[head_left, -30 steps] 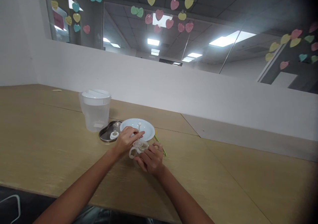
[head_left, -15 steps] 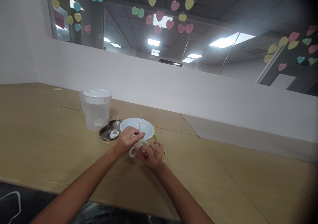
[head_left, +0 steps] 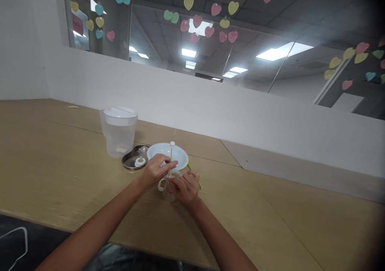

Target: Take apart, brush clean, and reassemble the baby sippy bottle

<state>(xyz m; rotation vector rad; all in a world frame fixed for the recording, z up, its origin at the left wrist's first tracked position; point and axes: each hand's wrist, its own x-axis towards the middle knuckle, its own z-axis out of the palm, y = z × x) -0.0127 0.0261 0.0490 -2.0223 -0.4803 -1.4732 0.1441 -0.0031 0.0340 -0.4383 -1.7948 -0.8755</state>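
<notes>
A thin, pale straw [head_left: 171,152] stands nearly upright between my hands, with a white knob [head_left: 172,144] on its top end. My left hand [head_left: 156,168] is closed, its thumb and forefinger pinching the straw partway down. Lower down, my right hand [head_left: 185,187] closes its fingertips around the straw's clear, wider base. A faint thin line shows above the knob; what it is I cannot make out. Behind and below my fingers is a whitish cup [head_left: 169,195] with a curved handle [head_left: 161,185], partly hidden by my right hand.
A pale blue bowl [head_left: 181,155] stands just beyond my hands. Left of it, a metal kidney dish [head_left: 128,162] holds a white ring with a clear teat [head_left: 140,161]. A lidded clear pitcher [head_left: 120,134] is behind. Something green and yellow [head_left: 200,185] lies right of my right hand.
The straw and its knob stand slightly higher above my left fingers. The thin stick that poked out above the knob has become a faint line. Both hands keep nearly the same pose.
</notes>
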